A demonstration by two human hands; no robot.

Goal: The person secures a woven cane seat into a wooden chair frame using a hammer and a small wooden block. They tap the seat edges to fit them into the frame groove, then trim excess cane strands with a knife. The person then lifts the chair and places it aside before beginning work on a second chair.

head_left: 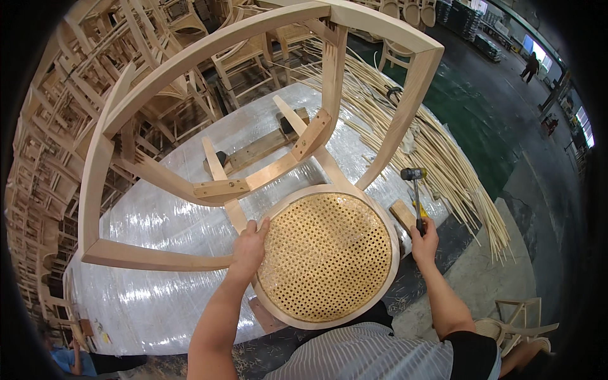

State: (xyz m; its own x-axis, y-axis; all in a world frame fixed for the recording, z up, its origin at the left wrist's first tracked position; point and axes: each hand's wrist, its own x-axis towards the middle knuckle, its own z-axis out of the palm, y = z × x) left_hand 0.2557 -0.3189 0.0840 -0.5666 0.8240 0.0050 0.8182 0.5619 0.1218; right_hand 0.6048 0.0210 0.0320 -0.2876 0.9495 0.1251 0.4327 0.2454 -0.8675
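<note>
A round woven cane seat [326,256] in a pale wooden ring lies close in front of me, against a tipped-over wooden chair frame [92,209] with curved rails and splayed legs. My left hand [249,247] is closed on the seat's left rim, thumb on top; the fingers underneath are partly hidden. Off the right side of the seat, my right hand [424,239] grips the dark handle of a mallet [415,174], its black and yellowish head raised. Beside that handle a wooden block [402,214] and a small yellow object [420,209] show, the latter partly covered.
The worktable [164,278] is wrapped in shiny clear film. A wooden fixture [259,151] stands behind the seat. Long cane rods [437,152] lie along the right edge. Stacked chair frames [57,164] crowd the left. A person [69,360] is at lower left, another [531,66] far off.
</note>
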